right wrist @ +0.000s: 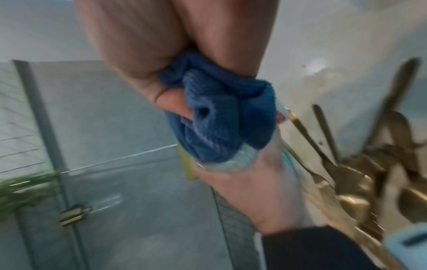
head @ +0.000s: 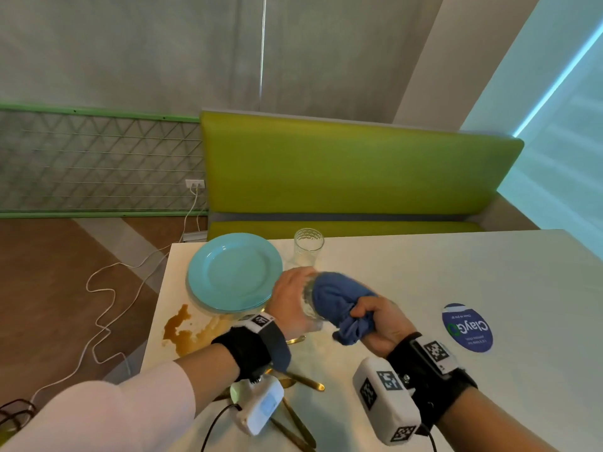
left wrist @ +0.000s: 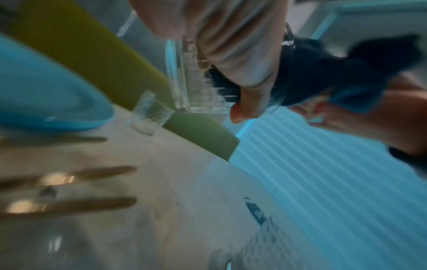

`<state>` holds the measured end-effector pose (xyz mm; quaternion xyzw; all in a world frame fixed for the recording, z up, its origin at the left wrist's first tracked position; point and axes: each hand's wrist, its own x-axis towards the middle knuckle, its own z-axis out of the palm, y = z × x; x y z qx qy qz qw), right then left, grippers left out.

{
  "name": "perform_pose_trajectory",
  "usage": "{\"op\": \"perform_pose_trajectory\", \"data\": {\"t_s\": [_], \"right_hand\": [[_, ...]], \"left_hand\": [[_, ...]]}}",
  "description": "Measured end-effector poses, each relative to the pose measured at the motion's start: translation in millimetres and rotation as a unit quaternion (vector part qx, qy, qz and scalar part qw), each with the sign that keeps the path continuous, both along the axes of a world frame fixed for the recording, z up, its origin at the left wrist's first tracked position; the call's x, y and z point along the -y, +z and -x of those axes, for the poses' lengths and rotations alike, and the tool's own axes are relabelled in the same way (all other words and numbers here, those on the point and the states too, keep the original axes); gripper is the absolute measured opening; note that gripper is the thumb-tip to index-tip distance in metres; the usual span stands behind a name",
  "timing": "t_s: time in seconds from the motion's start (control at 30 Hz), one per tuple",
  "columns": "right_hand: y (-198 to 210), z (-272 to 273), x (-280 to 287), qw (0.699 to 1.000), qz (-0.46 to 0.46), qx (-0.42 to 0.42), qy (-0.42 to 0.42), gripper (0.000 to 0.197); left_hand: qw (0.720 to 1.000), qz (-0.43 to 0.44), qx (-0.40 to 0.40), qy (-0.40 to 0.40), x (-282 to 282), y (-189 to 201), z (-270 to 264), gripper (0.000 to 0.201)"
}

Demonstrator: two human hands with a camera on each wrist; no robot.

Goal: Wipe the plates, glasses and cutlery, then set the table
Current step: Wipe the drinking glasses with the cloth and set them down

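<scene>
Right now we hold a glass (head: 308,303) on its side above the counter (head: 456,272), our left hand (head: 292,298) wrapped round its body, while our right hand (head: 380,324) grips a bunched blue cloth (head: 339,301) stuffed into its mouth. The glass is thin, smooth and breakable, so we judge a firm grasp around the middle safer than pinching the rim; the soft cloth will fold to fit inside. A second glass (head: 308,247) stands beside stacked blue plates (head: 235,272), and gold cutlery (head: 300,422) lies near us. A brown spill (head: 182,331) stains the counter by the plates.
</scene>
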<state>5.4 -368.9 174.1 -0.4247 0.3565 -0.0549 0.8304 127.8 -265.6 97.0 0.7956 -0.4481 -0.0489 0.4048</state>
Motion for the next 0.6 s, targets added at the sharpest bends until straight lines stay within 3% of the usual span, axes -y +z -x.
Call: {"op": "perform_pose_trajectory", "data": {"t_s": [0.07,0.2,0.37,0.47,0.6], "right_hand": [[15,5,22,1.000,0.014,0.015,-0.019,0.038],[35,14,58,0.998,-0.006,0.044,-0.046,0.039],[18,18,78,0.997,-0.004,0.025,-0.079,0.045],[5,20,90,0.995,0.004,-0.006,-0.096,0.022],[-8,26,106,0.997,0.014,-0.019,-0.072,0.034]], "left_hand": [[0.997,0.005,-0.046,0.055,-5,-11,-5,0.085],[0.993,-0.046,-0.094,0.060,-10,-28,-10,0.095],[0.972,-0.028,-0.217,0.092,17,-47,-14,0.096],[0.953,0.000,-0.275,0.127,38,-61,-19,0.094],[0.931,0.006,-0.323,0.170,66,-78,-29,0.100]]}}
